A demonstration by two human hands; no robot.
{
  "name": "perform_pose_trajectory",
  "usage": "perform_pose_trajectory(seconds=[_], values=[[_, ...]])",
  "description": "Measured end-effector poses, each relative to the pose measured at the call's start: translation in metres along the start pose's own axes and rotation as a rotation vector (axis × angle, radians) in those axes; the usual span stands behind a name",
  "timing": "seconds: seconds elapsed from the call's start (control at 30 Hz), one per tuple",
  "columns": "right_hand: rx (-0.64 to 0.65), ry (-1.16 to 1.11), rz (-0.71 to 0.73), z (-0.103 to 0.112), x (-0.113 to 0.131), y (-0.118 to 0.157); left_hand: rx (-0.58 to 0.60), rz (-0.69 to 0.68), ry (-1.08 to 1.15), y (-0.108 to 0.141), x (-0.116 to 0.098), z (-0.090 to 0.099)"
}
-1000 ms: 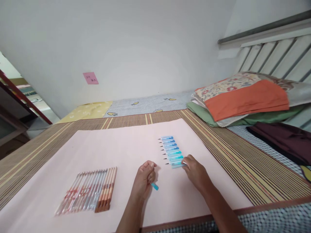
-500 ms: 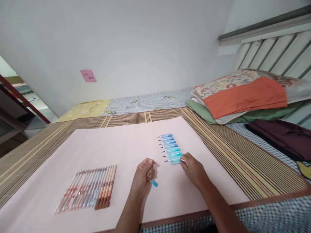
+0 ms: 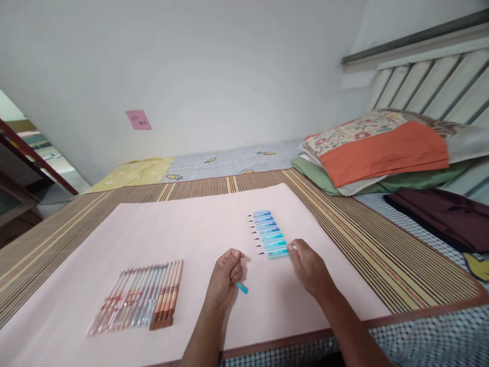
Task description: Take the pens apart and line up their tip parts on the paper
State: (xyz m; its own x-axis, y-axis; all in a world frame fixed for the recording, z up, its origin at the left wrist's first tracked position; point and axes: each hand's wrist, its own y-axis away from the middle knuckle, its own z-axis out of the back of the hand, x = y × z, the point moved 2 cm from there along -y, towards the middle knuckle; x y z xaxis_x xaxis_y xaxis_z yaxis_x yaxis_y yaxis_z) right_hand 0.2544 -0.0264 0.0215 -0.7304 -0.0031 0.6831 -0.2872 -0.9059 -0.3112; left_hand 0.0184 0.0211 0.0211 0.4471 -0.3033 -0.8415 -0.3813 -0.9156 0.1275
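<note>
My left hand [image 3: 226, 275] is closed above the paper, left of the row of blue pencils. A teal end [image 3: 242, 288] like those of the pencils sticks out below its fingers; the rest of that pencil is hidden in the fist. Several blue and teal pencils [image 3: 269, 231] lie side by side, dark points to the left. At the right end of the nearest teal pencil [image 3: 278, 254], my right hand [image 3: 307, 265] has its fingers pinched together. A bit of white shows at the fingertips; I cannot tell what it is.
Pale pink paper [image 3: 214, 219] covers much of the striped mat [image 3: 344, 239]. At the left lie several clear pens [image 3: 130, 295] beside brown-ended ones [image 3: 168, 295]. Folded bedding [image 3: 385, 153] and dark maroon cloth [image 3: 443, 214] are on the right. Behind stands a wall [image 3: 229, 76].
My right hand has shifted slightly right, and more of the nearest teal pencil's right end shows. My left hand keeps its place.
</note>
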Motion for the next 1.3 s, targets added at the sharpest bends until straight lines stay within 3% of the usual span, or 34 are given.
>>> perform_pose_trajectory(seconds=[0.17, 0.33, 0.5, 0.63, 0.87, 1.0, 1.1, 1.3], values=[[0.034, -0.459, -0.190, 0.005, 0.006, 0.000, 0.005, -0.002, 0.006, -0.001, -0.001, -0.001], [0.290, -0.685, -0.327, -0.004, 0.008, 0.000, 0.003, 0.002, 0.003, -0.001, -0.001, -0.001], [0.398, -0.504, -0.281, -0.002, -0.008, 0.000, 0.000, 0.006, -0.003, -0.001, -0.001, -0.001], [0.374, -0.320, -0.208, 0.005, -0.019, 0.000, 0.003, 0.004, -0.017, 0.000, -0.003, -0.002], [0.251, 0.007, 0.037, 0.007, -0.017, -0.004, 0.000, -0.003, -0.021, -0.001, -0.002, 0.000], [0.161, 0.157, -0.027, 0.016, -0.025, -0.004, 0.009, -0.002, -0.025, -0.002, -0.002, 0.001], [0.173, 0.145, -0.132, 0.019, -0.030, -0.001, 0.009, 0.001, -0.026, -0.002, -0.002, 0.001], [0.174, 0.112, -0.113, 0.011, -0.024, 0.000, 0.001, -0.002, -0.021, -0.001, -0.002, 0.000]])
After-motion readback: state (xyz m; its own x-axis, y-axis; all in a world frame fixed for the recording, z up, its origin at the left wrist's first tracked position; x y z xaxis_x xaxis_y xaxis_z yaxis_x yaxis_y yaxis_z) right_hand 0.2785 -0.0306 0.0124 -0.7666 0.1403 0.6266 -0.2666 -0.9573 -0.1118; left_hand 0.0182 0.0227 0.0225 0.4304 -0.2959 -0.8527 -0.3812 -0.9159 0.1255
